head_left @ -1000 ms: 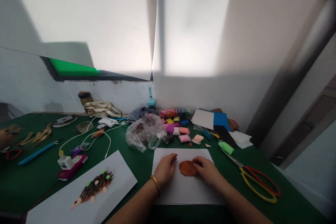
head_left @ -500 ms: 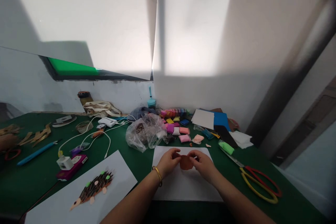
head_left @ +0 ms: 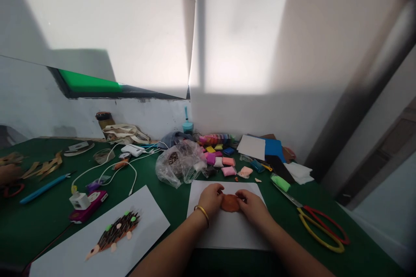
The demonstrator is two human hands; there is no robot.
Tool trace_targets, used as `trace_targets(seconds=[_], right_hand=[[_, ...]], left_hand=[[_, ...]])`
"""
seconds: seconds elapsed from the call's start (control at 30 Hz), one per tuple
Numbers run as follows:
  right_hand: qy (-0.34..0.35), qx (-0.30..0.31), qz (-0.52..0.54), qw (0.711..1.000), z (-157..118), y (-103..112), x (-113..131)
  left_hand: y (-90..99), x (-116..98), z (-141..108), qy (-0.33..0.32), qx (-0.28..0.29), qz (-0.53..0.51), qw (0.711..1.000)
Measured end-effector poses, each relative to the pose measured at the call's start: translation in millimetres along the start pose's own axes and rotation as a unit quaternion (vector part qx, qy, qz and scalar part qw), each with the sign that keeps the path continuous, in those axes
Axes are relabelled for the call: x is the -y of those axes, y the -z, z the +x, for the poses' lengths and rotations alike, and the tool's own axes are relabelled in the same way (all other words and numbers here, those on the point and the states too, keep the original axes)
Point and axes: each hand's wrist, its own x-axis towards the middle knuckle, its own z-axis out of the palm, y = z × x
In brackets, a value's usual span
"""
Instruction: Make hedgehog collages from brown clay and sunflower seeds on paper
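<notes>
A flat, rounded brown clay piece (head_left: 230, 203) is between my hands, over a white sheet of paper (head_left: 227, 233) at the table's front. My left hand (head_left: 211, 200), with a gold bangle at the wrist, grips the clay's left edge with closed fingers. On the opposite edge my right hand (head_left: 251, 204) pinches the same piece. Small orange bits (head_left: 236, 178) lie just beyond the paper. To the left, another sheet (head_left: 143, 207) bears a hedgehog picture (head_left: 118, 229) with dark spines and green and pink dots.
Large scissors (head_left: 312, 220) lie on the right. Clay packets (head_left: 229, 171), a plastic bag (head_left: 180, 162) and coloured sheets (head_left: 273, 149) are behind the paper. White cables, a magenta power bank (head_left: 89, 207) and a blue pen (head_left: 45, 188) lie left; another person's hand (head_left: 9, 174) shows at far left.
The clay piece has gone from tilted up to lying flatter, slightly lower. Both my hands have shifted a little with it, the left wrist moving right.
</notes>
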Motion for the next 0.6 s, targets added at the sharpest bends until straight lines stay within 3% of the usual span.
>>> trace_targets(seconds=[0.2, 0.37, 0.5, 0.6], right_hand=[[-0.001, -0.008, -0.027, 1.0, 0, 3, 1], [0.049, -0.029, -0.094, 0.994, -6, 15, -2], [0.171, 0.041, -0.165, 0.971, -18, 25, -1], [0.226, 0.105, -0.183, 0.951, -28, 27, 1]], left_hand=[[1.6, -3, -1, -0.016, -0.026, 0.04, 0.999], [19.1, -10, -14, -0.109, -0.022, 0.126, 0.986], [28.6, -10, -38, -0.218, 0.049, 0.168, 0.96], [28.9, -7, -52, -0.259, 0.124, 0.202, 0.936]])
